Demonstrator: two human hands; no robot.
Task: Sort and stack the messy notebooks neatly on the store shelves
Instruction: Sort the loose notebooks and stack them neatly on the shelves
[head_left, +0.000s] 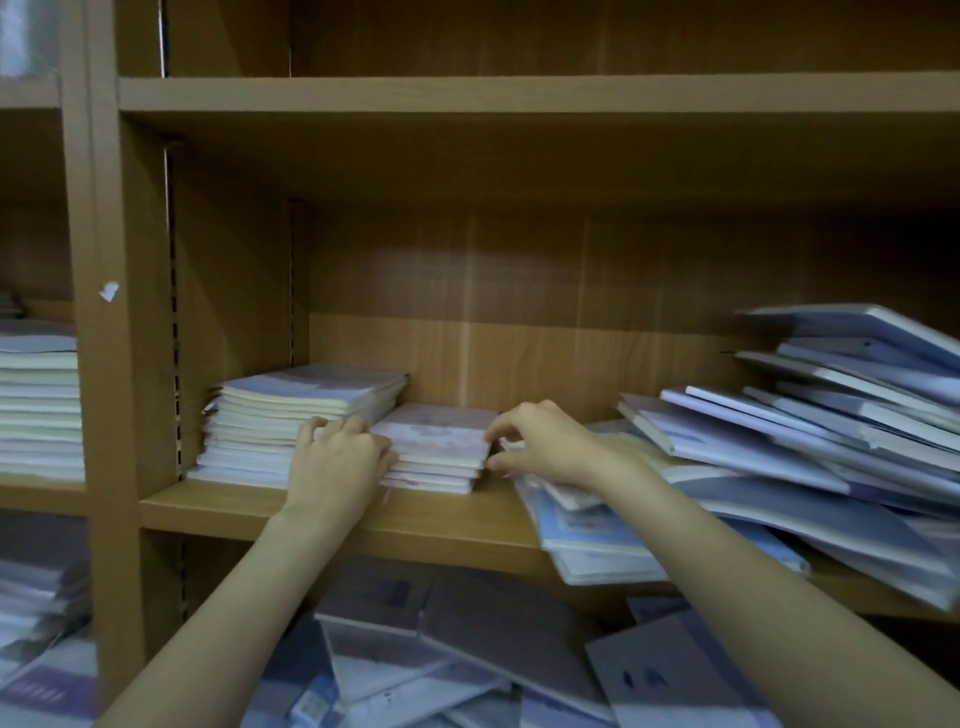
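Both hands were on the small pink stack (441, 447) in the middle of the shelf (322, 512), squaring it up. Left hand (337, 457) pressed its curled fingers against the stack's left side, wedged up against the taller pile (291, 415). Right hand (545, 441) had thumb and fingers half-curled at the right edge, looked like a light pinch on the top books, hard to say for sure. My worry was the slumped heap (805, 431) on the right: that forearm lay across its edge, so one nudge could've slid it off onto the mess below (467, 649)
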